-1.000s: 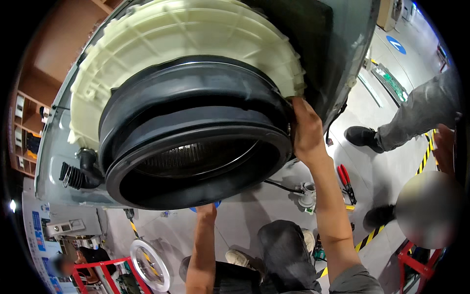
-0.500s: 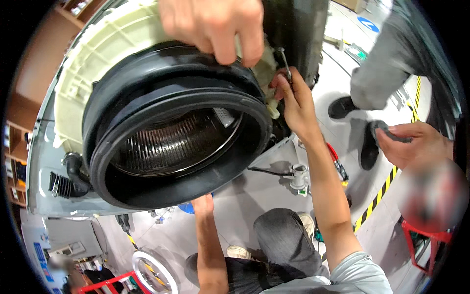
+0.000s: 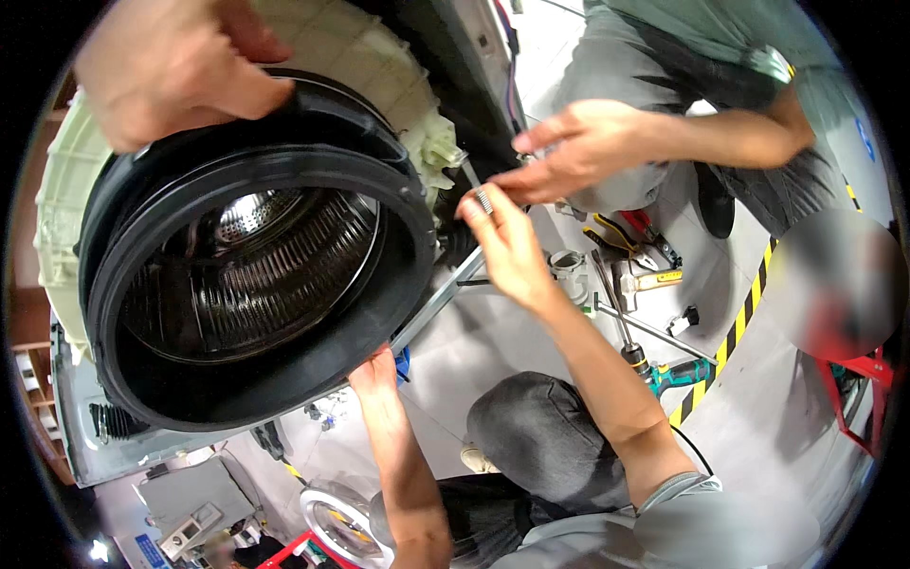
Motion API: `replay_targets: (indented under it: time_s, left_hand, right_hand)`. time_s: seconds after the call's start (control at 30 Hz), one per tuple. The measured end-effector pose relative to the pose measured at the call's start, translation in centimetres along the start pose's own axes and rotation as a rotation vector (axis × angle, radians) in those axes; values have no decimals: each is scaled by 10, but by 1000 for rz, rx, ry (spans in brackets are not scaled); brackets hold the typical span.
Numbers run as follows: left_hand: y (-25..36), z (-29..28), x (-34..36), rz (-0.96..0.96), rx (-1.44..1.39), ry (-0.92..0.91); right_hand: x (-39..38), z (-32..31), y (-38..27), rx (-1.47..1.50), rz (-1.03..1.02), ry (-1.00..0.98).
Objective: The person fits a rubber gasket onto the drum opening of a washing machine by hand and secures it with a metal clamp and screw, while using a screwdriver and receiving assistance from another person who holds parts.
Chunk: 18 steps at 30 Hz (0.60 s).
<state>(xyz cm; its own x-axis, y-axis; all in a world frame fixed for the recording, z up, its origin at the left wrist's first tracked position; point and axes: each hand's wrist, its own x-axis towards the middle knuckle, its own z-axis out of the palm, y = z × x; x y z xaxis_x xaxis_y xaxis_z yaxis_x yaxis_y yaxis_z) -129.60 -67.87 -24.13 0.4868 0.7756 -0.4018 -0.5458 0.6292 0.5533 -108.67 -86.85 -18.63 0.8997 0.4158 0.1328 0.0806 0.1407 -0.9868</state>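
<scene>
right hand (image 3: pixel 507 248) pinches a small spring (image 3: pixel 482 199) by the drum's black gasket (image 3: pixel 398 284); left hand (image 3: pixel 374 372) presses the gasket's lower rim, fingers hidden so grip cannot be told; spring could slip and snap away; since earlier, a co-worker's hand (image 3: pixel 578 142) has reached in.

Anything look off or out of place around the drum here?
Yes. The black door gasket sits askew on the cream tub, pulled at its top by another person's hand. Tools, pliers and a screwdriver, lie scattered on the floor.
</scene>
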Motion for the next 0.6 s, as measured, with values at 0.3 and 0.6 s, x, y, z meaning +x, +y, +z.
replay_targets:
  time_s: [0.3, 0.6]
  left_hand:
    - [-20, 25, -11, -2, -107, 27]
    - [-44, 34, -3, 147, -120, 177]
  right_hand:
    - [-37, 9, 17, 119, 130, -28]
    - [-46, 1, 10, 177, 183, -170]
